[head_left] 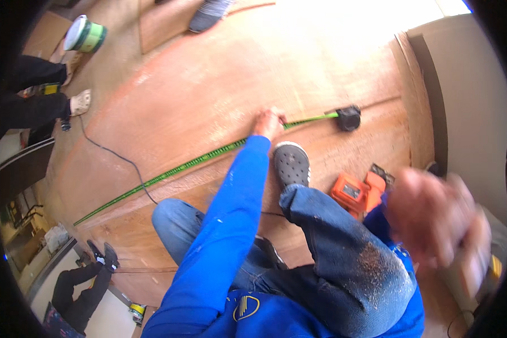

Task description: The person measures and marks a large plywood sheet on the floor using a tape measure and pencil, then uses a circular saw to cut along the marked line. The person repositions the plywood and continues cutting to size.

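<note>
A green tape measure blade [197, 161] stretches diagonally across a large reddish-brown wooden sheet [219, 84], reaching far to the left. Its black case [348, 118] rests on the wood at the right end. My left hand [270, 124] is closed on the blade not far from the case, fingers bent down against the board. Close to the camera at the right, my right hand [434, 219] is raised and smeared by motion. Its fingers are too blurred to read, and whether it holds anything is unclear. My grey clog [292, 163] stands on the wood just below the blade.
An orange power tool [357, 192] lies right of my knee. A dark cord [115, 152] crosses the sheet at the left. Other people's legs and feet [80, 102] show at the left, top and lower left. A green-and-white bucket [85, 35] stands upper left; a pale wall [467, 84] rises right.
</note>
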`<action>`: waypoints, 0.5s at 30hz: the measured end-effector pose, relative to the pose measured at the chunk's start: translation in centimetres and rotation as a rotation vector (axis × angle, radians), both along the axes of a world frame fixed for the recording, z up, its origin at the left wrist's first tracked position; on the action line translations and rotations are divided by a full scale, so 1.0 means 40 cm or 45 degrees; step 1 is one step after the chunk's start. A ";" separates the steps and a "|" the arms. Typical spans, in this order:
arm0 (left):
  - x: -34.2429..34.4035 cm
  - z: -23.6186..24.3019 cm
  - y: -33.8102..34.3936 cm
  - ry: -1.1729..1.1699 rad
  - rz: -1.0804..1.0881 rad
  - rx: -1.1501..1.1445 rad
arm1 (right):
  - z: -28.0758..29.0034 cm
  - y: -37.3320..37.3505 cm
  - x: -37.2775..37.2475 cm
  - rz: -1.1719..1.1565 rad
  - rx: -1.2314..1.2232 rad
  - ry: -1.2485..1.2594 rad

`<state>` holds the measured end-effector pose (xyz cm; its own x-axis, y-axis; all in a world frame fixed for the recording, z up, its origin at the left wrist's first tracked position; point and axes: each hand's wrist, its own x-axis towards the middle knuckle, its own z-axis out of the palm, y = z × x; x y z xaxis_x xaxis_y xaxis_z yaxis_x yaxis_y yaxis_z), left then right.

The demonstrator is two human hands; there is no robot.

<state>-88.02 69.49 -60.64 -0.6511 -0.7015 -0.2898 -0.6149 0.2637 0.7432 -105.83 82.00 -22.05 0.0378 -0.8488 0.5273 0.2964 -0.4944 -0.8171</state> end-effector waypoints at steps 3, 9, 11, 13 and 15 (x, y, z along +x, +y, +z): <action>0.001 0.009 0.008 0.012 0.003 -0.053 | 0.165 -0.045 0.068 0.212 -0.145 -0.210; -0.003 0.019 0.016 0.002 0.035 -0.079 | 0.165 -0.122 0.149 0.443 -0.367 -0.379; -0.004 0.019 0.012 0.019 0.016 -0.086 | 0.162 -0.130 0.142 0.543 -0.354 -0.403; -0.005 0.018 0.008 0.026 0.018 -0.055 | 0.158 -0.118 0.159 0.339 -0.432 -0.436; -0.003 0.017 0.010 0.013 0.022 -0.027 | 0.160 -0.089 0.177 0.148 -0.390 -0.469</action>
